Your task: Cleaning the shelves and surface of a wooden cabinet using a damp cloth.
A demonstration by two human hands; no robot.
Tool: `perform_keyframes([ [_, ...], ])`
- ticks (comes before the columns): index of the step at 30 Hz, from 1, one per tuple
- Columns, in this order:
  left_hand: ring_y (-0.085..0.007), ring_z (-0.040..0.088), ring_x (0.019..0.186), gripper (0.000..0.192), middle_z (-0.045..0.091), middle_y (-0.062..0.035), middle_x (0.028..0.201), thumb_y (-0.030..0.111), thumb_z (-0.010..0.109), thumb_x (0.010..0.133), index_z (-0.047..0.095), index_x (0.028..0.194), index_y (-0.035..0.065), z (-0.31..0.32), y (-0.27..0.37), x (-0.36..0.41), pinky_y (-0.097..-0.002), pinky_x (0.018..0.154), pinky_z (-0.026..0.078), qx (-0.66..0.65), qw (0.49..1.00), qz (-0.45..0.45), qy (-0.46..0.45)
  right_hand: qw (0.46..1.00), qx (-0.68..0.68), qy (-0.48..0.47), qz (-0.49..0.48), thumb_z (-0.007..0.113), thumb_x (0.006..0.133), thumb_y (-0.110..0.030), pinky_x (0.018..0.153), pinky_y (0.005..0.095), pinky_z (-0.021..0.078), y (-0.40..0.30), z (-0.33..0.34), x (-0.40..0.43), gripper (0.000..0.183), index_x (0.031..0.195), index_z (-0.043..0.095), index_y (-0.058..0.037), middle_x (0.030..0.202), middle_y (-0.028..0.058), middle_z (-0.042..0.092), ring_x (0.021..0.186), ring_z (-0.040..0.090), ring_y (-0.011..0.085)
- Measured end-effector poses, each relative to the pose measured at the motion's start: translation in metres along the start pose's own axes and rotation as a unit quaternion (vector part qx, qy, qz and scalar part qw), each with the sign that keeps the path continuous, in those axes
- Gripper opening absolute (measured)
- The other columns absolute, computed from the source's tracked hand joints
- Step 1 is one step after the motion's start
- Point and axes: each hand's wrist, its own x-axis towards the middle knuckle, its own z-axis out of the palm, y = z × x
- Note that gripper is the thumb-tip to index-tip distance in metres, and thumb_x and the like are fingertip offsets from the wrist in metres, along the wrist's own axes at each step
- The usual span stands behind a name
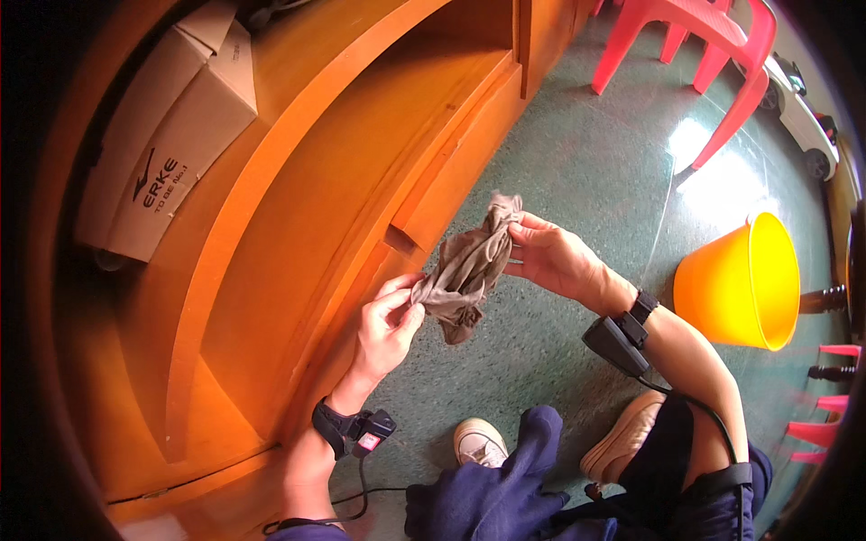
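Note:
A crumpled grey-brown cloth [470, 267] is stretched between my two hands, above the floor and close to the front of a wooden cabinet [325, 223]. My left hand [387, 329] pinches its lower left end between thumb and fingers. At the upper right end, my right hand [551, 253] grips the cloth with thumb and forefinger, the other fingers partly behind it. The cloth hangs in loose, twisted folds, with a bunched corner drooping below the middle. Both wrists wear black strapped devices with cables.
On the cabinet's upper shelf lies a cardboard box [169, 135]. To the right, a yellow bucket [737, 284] stands on the speckled green floor [582, 162]. A red plastic chair [703, 40] is at the upper right, with a white toy car [795, 111] by the wall. My shoes are below.

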Motion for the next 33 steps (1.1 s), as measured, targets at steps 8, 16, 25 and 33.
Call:
perform_keyframes([
  [8,-0.0125,0.055,0.089,0.026,0.058,-0.0063,0.097,0.007,0.043,0.084,0.053,0.106,-0.0023,-0.019,0.035,-0.007,-0.0235,0.074,0.045,-0.330,0.931,-0.109,0.111,0.937,-0.349,0.010,-0.012,0.052,0.089,-0.011,0.086,0.0307,0.0480,-0.029,0.022,0.027,0.021,0.102,0.057,0.0054,0.097,0.0090,0.062,0.092,0.060,0.0175],
  [16,-0.0236,0.051,0.109,0.052,0.049,-0.0129,0.118,0.001,0.050,0.077,0.037,0.127,0.0077,-0.037,0.057,-0.039,-0.0360,0.090,0.047,-0.412,0.890,-0.177,0.086,0.840,-0.530,-0.110,-0.022,0.051,0.090,-0.019,0.070,0.0241,0.0438,-0.029,0.048,0.037,0.021,0.097,0.059,-0.0002,0.083,0.0013,0.058,0.077,0.051,0.0088],
  [25,-0.0261,0.049,0.114,0.062,0.047,-0.0178,0.124,0.005,0.052,0.074,0.030,0.131,-0.0066,-0.080,0.073,-0.100,-0.0386,0.097,0.041,-0.391,0.891,-0.145,0.181,0.689,-0.586,-0.417,0.089,0.062,0.084,-0.026,0.071,0.0226,0.0419,-0.010,0.090,0.081,0.033,0.098,0.059,0.0041,0.085,0.0038,0.060,0.081,0.051,0.0094],
  [33,-0.0395,0.046,0.113,0.038,0.042,-0.0297,0.117,-0.006,0.046,0.084,0.035,0.118,-0.0143,-0.167,0.019,-0.097,-0.0454,0.101,0.038,-0.212,0.808,-0.088,0.542,0.747,-0.561,-0.307,-0.179,0.043,0.091,-0.007,0.097,0.0290,0.0428,0.038,0.093,0.158,0.036,0.121,0.038,0.0125,0.120,0.0206,0.051,0.114,0.050,0.0231],
])
